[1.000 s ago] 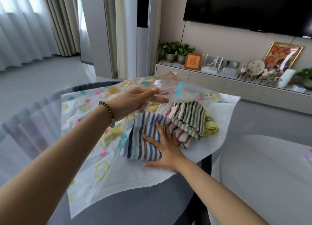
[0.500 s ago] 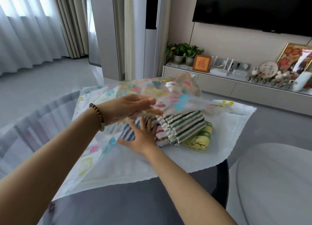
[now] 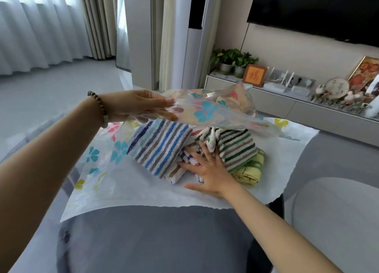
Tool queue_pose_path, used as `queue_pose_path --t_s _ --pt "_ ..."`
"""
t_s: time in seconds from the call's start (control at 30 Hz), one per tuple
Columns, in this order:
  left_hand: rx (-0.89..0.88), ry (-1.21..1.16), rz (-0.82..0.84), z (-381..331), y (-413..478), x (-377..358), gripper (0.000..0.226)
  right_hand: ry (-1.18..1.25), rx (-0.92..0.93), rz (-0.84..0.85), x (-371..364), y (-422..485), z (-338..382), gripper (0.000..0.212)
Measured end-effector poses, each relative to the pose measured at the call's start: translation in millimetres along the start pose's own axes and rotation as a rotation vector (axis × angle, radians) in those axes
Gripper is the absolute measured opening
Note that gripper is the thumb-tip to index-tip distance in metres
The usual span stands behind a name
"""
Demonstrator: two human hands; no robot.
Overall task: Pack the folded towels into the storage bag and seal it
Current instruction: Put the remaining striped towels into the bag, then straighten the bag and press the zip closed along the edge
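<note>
A clear storage bag point(image 3: 127, 188) printed with coloured flowers lies open on the dark round table point(image 3: 155, 242). My left hand point(image 3: 139, 106) pinches the bag's upper layer point(image 3: 215, 108) and holds it lifted above the towels. On the bag's white lower layer sit a blue-striped folded towel point(image 3: 160, 145), a green-striped towel point(image 3: 235, 147) and a yellow towel point(image 3: 250, 172) beneath it. My right hand point(image 3: 209, 174) lies flat with spread fingers against the towels, between the blue and green ones, on a red-and-white towel that is mostly hidden.
A pale rounded seat point(image 3: 336, 221) stands to the right of the table. Behind are a low TV cabinet point(image 3: 287, 106) with potted plants point(image 3: 231, 59), frames and ornaments, a dark TV on the wall, and curtains at the left.
My right hand has slid rightward from the blue-striped towel to the gap between the towels. My left hand has raised the bag's top layer higher, uncovering the blue-striped towel.
</note>
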State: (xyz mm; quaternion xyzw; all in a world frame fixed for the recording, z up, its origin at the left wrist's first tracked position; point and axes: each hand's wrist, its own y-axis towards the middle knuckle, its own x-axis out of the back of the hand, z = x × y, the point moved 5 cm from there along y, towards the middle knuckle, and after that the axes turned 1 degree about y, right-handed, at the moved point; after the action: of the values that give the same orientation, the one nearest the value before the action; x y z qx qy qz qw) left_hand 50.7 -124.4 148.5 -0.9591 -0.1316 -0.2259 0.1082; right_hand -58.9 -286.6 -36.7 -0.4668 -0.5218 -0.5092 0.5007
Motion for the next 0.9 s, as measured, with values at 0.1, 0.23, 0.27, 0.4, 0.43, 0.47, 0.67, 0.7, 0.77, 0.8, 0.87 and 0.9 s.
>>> queue_pose_path --t_s 0.1,0.23,0.27,0.4,0.43,0.47,0.67,0.7,0.77,0.8,0.87,0.9 --pt "0.01 -0.011 0.01 9 -1 6 0.033 0.084 -0.105 0.014 -6 36 11 0.072" --pt "-0.01 -0.038 -0.067 17 8 4 0.036 0.097 -0.229 0.021 -6 75 24 0.07" --pt "-0.04 -0.05 -0.101 17 10 0 0.036 0.104 -0.24 0.03 -4 79 29 0.069" --pt "-0.177 -0.04 -0.186 19 16 -25 0.041 0.206 -0.133 -0.054 12 44 36 0.058" --pt "-0.184 -0.047 -0.192 22 17 -32 0.035 0.205 -0.087 -0.096 18 23 33 0.056" --pt "-0.185 -0.052 -0.201 24 18 -38 0.03 0.209 -0.055 -0.136 22 0 28 0.054" --pt "-0.216 0.317 -0.341 51 20 -94 0.036 0.381 -0.372 -0.729 63 -142 -32 0.03" --pt "-0.198 0.426 -0.372 58 20 -106 0.036 0.355 -0.446 -0.836 72 -159 -42 0.031" --pt "-0.189 0.574 -0.39 73 23 -128 0.037 0.246 -0.556 -0.965 86 -175 -61 0.034" --pt "-0.202 0.599 -0.392 78 26 -137 0.033 0.211 -0.598 -0.977 92 -175 -70 0.039" --pt "-0.238 0.604 -0.407 85 30 -148 0.029 0.322 -0.687 -0.962 103 -164 -91 0.051" --pt "-0.237 0.603 -0.409 88 31 -150 0.029 0.445 -0.751 -0.97 109 -157 -102 0.055"
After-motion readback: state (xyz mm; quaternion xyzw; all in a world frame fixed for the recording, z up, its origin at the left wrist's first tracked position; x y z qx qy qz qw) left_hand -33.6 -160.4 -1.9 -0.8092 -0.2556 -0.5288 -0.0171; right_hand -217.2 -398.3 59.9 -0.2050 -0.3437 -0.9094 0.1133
